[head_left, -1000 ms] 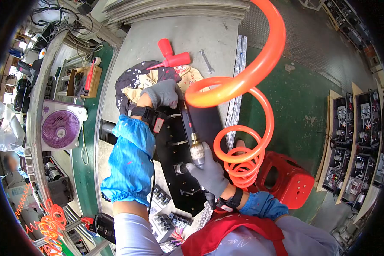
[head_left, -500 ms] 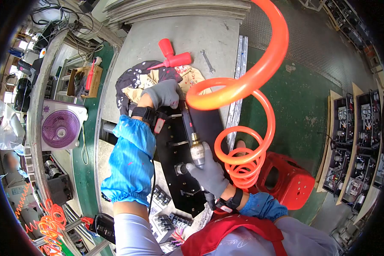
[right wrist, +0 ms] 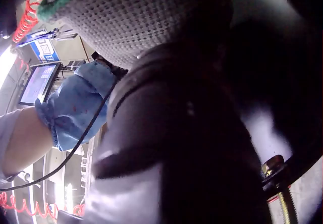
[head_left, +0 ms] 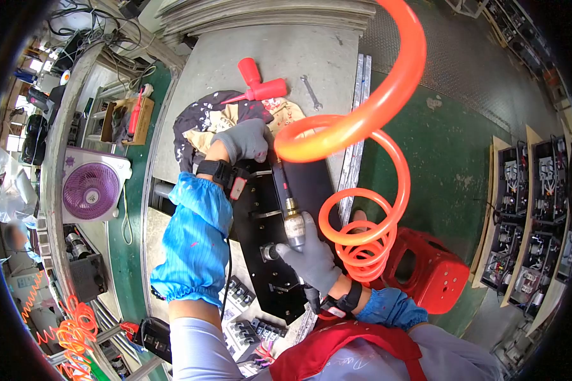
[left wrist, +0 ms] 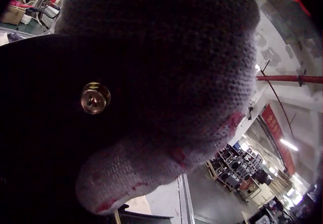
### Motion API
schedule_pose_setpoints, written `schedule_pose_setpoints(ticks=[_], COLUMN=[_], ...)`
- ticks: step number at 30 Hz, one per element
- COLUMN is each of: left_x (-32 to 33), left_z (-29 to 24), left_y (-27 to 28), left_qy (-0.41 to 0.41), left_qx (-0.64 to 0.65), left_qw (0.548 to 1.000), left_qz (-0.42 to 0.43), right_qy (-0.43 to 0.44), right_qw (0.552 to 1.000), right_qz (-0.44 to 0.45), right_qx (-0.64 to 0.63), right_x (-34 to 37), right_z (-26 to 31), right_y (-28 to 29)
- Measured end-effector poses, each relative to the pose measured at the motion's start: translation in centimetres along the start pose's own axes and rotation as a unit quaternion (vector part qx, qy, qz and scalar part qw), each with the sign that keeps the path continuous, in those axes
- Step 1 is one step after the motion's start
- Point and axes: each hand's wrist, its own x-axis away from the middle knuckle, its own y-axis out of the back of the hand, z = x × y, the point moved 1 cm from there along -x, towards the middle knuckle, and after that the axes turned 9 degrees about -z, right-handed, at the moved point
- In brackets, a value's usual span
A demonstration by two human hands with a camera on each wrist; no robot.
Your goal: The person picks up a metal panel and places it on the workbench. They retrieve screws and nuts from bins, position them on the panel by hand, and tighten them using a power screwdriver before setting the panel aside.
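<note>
Holding the power tool (head_left: 294, 230) in right hand (head_left: 316, 259) over black metal case (head_left: 251, 236); cannot tell the grip of left hand (head_left: 244, 140) at far end.

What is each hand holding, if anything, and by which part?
The right hand grips a driver-like tool by its body, behind the brass-coloured collar. The left hand is by the black panel; any hold is unclear.

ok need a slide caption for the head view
Gloved right hand grips a handheld tool over a black panel; left hand at the far end.
</note>
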Motion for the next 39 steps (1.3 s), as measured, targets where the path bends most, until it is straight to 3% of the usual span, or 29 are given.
schedule_pose_setpoints(ticks=[2, 4, 6, 7, 9, 16, 18, 19, 21, 27, 39], left_x=[-0.4, -0.5, -0.4, -0.4, -0.6, -0.4, -0.3, -0.3, -0.3, -0.8, -0.7], left_z=[0.2, 0.3, 0.5, 0.4, 0.2, 0.3, 0.2, 0.1, 0.1, 1.0, 0.1], left_y=[-0.2, -0.2, -0.3, -0.3, -0.3, -0.3, -0.3, -0.3, -0.2, -0.7, -0.4], left_qy=[0.005, 0.003, -0.008, -0.003, 0.008, -0.004, 0.004, 0.007, 0.013, -0.017, 0.026], left_qx=[-0.04, -0.051, -0.032, -0.041, -0.058, -0.046, -0.031, -0.035, -0.042, -0.04, -0.088], left_qw=[0.999, 0.999, 0.999, 0.999, 0.998, 0.999, 0.999, 0.999, 0.999, 0.999, 0.996], left_qz=[0.011, 0.012, 0.004, 0.007, 0.014, -0.002, -0.013, -0.01, -0.006, -0.02, -0.011], right_qy=[0.103, 0.143, 0.048, -0.051, -0.126, 0.091, 0.029, -0.07, -0.174, -0.143, -0.182], right_qw=[0.991, 0.981, 0.995, 0.998, 0.991, 0.994, 0.999, 0.997, 0.982, 0.988, 0.981], right_qz=[-0.046, -0.067, -0.031, 0.01, 0.052, -0.034, -0.008, 0.029, 0.066, 0.053, 0.069], right_qx=[0.071, 0.112, 0.08, 0.035, 0.01, 0.041, 0.032, 0.007, -0.012, 0.03, 0.005], right_x=[-0.1, 0.2, 0.3, 0.0, -0.2, 0.2, 0.1, -0.4, -0.6, -0.5, -0.9], right_z=[0.0, -0.4, -0.6, 0.3, 0.6, -0.8, -0.7, 0.5, 1.0, 0.3, 0.9], right_y=[-0.2, -0.6, -0.6, 0.0, 0.2, -0.6, -0.4, 0.2, 0.3, 0.1, 0.2])
